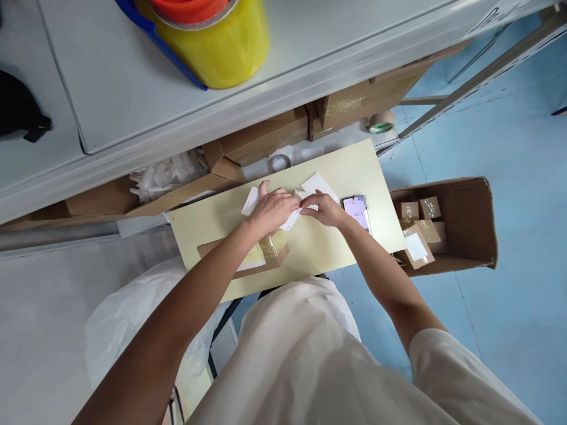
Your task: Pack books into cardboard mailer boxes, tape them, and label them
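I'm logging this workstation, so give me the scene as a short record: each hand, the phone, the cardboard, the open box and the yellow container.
Left hand: fingers at white paper
Right hand: fingertips beside the left's; exact grip unclear
Phone: on the table, screen lit
Cardboard: on the table, partly hidden
Open box: past the table's right end, holding small cartons
Yellow container: on the grey worktop

On the tabletop point(381, 239): papers point(319, 185) at centre, phone point(355, 210) to their right, what seems a cardboard piece point(272, 260) front left. Right of the tabletop: carton point(470, 236), small boxes point(429, 208) inside.
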The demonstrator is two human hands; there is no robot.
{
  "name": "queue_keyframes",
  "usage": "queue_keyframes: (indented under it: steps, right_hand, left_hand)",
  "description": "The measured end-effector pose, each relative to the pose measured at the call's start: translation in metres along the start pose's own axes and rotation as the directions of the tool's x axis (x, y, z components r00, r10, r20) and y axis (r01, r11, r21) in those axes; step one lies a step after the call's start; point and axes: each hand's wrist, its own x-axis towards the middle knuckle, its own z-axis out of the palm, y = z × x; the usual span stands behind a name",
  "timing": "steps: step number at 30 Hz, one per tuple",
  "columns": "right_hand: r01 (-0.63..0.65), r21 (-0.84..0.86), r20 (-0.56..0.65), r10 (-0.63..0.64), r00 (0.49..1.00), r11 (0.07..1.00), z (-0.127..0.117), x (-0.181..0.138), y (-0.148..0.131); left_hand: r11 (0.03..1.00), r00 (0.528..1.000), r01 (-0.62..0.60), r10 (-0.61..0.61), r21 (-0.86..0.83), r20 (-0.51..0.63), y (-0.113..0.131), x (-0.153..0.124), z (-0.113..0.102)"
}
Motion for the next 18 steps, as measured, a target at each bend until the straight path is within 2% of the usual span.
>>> queue_keyframes:
  steps: [7, 11, 14, 18]
  right_hand:
    - [0.033, 0.063, -0.043, -0.031, 0.999, 0.997, -0.005, -0.009, 0.005]
    - [0.064, 0.116, 0.012, -0.066, 0.998, 0.991, -0.008, -0.009, 0.008]
    - [0.093, -0.008, 0.014, -0.093, 0.996, 0.996, -0.008, -0.006, 0.015]
    - [0.148, -0.175, 0.055, -0.14, 0.989, 0.973, -0.009, -0.009, 0.034]
  left_hand:
    - [0.99, 0.994, 0.104, -0.1, -0.093, 0.048, -0.005, 0.006, -0.003]
    - [0.994, 0.992, 0.052, -0.04, -0.098, 0.122, -0.009, 0.015, -0.005]
    - [0.997, 0.992, 0.054, -0.047, -0.056, 0.115, -0.012, 0.021, -0.007]
    - [0.985, 0.985, 0.172, -0.172, -0.014, 0.007, -0.026, 0.019, -0.011]
